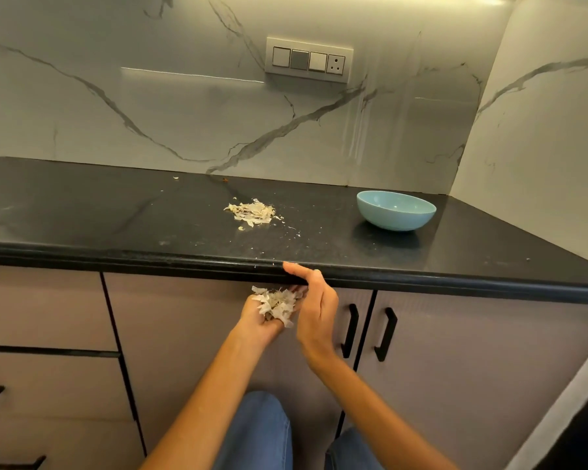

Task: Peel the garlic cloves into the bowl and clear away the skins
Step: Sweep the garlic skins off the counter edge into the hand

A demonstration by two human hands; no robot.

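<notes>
My left hand [254, 322] is cupped just below the front edge of the black countertop [116, 215] and holds a heap of papery garlic skins [277, 305]. My right hand [316, 310] stands edge-on beside it with its fingers straight, its thumb on the counter's rim. A second pile of garlic skins [252, 212] lies on the middle of the counter, with small flakes scattered to its right. A light blue bowl [396, 212] stands at the right rear of the counter; its contents are hidden from this angle.
A marble backsplash with a switch panel [309, 60] rises behind the counter. Below are drawers at the left and cabinet doors with black handles [350, 330] close to my right hand. My knees in blue jeans [255, 432] show at the bottom.
</notes>
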